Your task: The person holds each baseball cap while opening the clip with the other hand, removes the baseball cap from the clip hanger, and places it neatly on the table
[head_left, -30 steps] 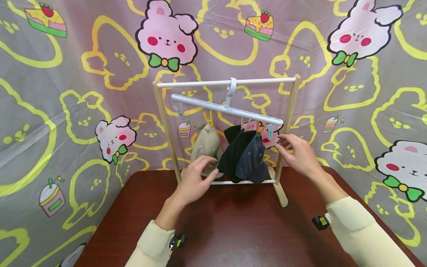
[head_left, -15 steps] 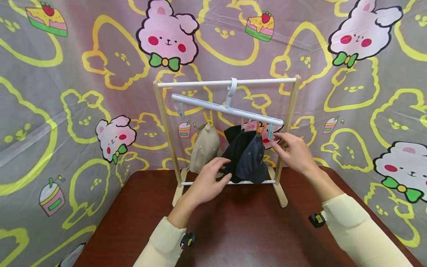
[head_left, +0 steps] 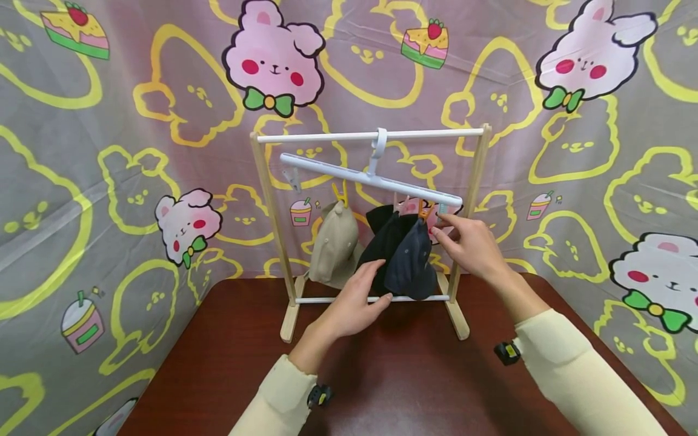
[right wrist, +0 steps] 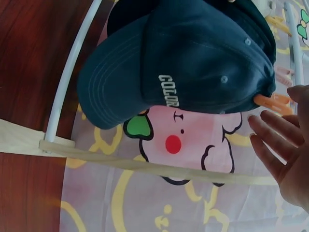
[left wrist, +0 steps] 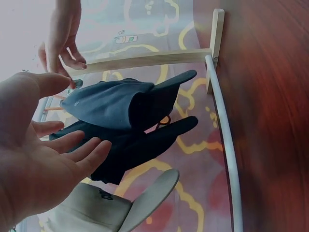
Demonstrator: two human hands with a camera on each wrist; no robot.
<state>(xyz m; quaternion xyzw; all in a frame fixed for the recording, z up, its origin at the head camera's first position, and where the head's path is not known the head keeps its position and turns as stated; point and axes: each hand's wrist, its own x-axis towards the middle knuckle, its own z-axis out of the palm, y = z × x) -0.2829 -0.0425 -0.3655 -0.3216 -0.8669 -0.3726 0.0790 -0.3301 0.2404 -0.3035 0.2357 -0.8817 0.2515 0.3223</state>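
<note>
A navy baseball cap (head_left: 410, 261) hangs by an orange clip (head_left: 426, 211) from a tilted white hanger (head_left: 332, 170). Beside it hangs a black cap (head_left: 376, 245) on a pink clip (head_left: 402, 204), and farther left a beige cap (head_left: 334, 245) on a yellow clip (head_left: 341, 195). My left hand (head_left: 360, 306) has its fingers spread in front of the black cap, below its middle. My right hand (head_left: 473, 247) reaches in from the right, fingertips close to the orange clip and a teal clip (head_left: 442, 209). In the right wrist view, raised letters mark the navy cap (right wrist: 193, 63).
A wooden rack with a white top bar (head_left: 322, 137) and lower bar (head_left: 311, 300) stands on the dark red table (head_left: 414, 381). A grey clip (head_left: 292, 178) hangs at the hanger's higher left end. Cartoon-printed cloth (head_left: 191, 151) surrounds the table.
My left hand has moved right, from before the beige cap to before the black cap. My right hand has moved left, past the teal clip toward the orange one.
</note>
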